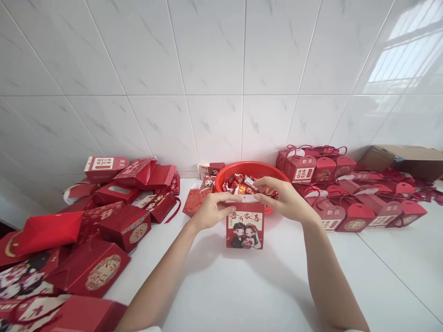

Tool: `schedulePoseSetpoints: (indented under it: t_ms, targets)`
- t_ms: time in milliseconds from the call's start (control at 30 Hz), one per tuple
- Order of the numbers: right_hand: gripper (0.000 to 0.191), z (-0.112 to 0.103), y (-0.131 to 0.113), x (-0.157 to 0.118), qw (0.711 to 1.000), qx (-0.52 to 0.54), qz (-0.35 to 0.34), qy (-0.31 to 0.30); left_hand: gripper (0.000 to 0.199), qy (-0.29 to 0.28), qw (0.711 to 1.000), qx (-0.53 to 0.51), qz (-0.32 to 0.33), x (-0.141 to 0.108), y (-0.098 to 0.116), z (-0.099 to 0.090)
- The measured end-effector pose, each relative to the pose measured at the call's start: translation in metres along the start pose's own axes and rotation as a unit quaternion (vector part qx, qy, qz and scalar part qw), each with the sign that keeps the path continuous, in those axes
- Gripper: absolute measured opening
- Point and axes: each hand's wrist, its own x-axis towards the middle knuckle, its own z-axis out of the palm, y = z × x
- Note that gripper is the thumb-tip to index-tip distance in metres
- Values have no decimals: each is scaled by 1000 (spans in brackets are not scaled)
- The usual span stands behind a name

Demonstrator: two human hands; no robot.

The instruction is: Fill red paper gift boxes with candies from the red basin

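My left hand (216, 210) pinches the top left corner of a small red box (244, 233) between thumb and fingers. My right hand (285, 200) is loosely curled, thumb at the top right; I cannot tell whether it grips. The box is upright in front of me, picture side facing me, over the white worktop (224, 290); holding both corners probably keeps it straight. Just behind, a red basket (252, 164) of wrapped sweets (245, 184) sits within easy reach. Loosely heaped boxes (114, 230) lie left; cord-topped boxes (346, 198) stand in rows right, seemingly sorted apart.
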Motion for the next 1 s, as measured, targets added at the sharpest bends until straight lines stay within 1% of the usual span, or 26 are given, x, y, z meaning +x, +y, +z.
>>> schedulePoseSetpoints:
  t_ms: [100, 167, 200, 267, 333, 433, 500, 633, 767, 867, 933, 1000]
  targets:
    - [32, 2, -1, 1, 999, 32, 20, 8, 45, 55, 998, -39, 11, -1, 6, -6]
    - [34, 5, -4, 3, 998, 55, 24, -3, 58, 80, 994, -73, 19, -3, 9, -8]
    - [34, 6, -5, 3, 998, 59, 22, -10, 60, 88, 992, -82, 22, -4, 11, -9]
    - [34, 8, -7, 4, 998, 62, 15, -23, 55, 101, 991, -82, 23, -5, 13, -10]
    - [34, 10, -10, 5, 997, 70, 14, -29, 40, 113, 991, -69, 25, -6, 15, -10]
    - [36, 10, -12, 5, 996, 86, 19, -15, 19, 125, 990, -41, 50, -6, 17, -10]
    - [37, 12, -11, 5, 996, 92, 24, 1, 13, 128, 989, -24, 72, -7, 18, -10]
    - [33, 15, -6, 6, 992, 124, 39, -3, 13, 129, 988, -7, 86, -6, 16, -8]
    - [31, 16, -2, 7, 991, 128, 49, -6, 11, 126, 988, -13, 94, -6, 14, -8]
    - [30, 15, -2, 7, 992, 119, 39, 7, 10, 110, 987, -22, 111, -6, 15, -9]
    - [30, 14, -3, 7, 993, 112, 28, 20, 13, 96, 987, -32, 127, -6, 16, -10]
    - [30, 13, -3, 6, 994, 105, 17, 31, 15, 97, 985, -42, 133, -6, 16, -9]
